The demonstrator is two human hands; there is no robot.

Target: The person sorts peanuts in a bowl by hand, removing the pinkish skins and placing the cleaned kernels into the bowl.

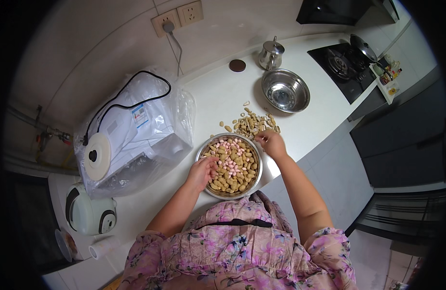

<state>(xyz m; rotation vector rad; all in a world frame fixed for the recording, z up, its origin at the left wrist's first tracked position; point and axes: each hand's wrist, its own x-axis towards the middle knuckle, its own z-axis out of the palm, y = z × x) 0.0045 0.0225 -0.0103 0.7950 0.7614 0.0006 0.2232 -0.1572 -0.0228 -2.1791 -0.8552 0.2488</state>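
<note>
Peanuts [235, 182] in bowl [260, 170], just beneath left hand [202, 173], fingers curled, grasp indiscernible; right hand [272, 144], fingertips together, contents hidden, beside shells [254, 123]. Shells lie between bowl and basin [299, 99].

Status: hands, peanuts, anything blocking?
Left hand at near bowl; right hand beside shells. Near bowl holds peanuts, pink kernels among them. Nothing visibly blocking either hand.

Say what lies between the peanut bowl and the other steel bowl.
In the head view, a heap of peanut shells lies between the peanut bowl and the other bowl, with the right hand at its edge.
</note>
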